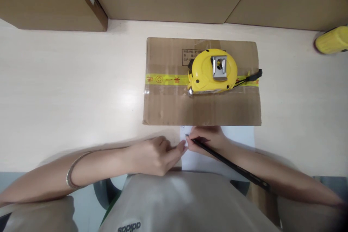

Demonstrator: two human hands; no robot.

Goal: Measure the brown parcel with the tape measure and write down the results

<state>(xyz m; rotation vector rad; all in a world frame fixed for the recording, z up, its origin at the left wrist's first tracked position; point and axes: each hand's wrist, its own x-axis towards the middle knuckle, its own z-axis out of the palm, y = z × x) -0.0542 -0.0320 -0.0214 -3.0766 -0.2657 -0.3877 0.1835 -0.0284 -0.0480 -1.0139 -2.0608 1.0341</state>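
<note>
Pale wooden table [67, 79] carries everything, with brown boxes [54, 3] standing at its far side. On it lies a flat cardboard sheet [201, 107], and a yellow tape measure [212, 70] rests on its taped stripe. A white paper [239, 136] lies at the near edge of the cardboard. The left hand [154, 154] is curled, thumb and fingertips holding the paper's left edge. The right hand [209, 139] grips a black pen [231, 165], whose tip touches the paper's far left corner. For a clean mark, I judge the left fingers should keep the paper flat close beside the tip, and the pen should press lightly.
</note>
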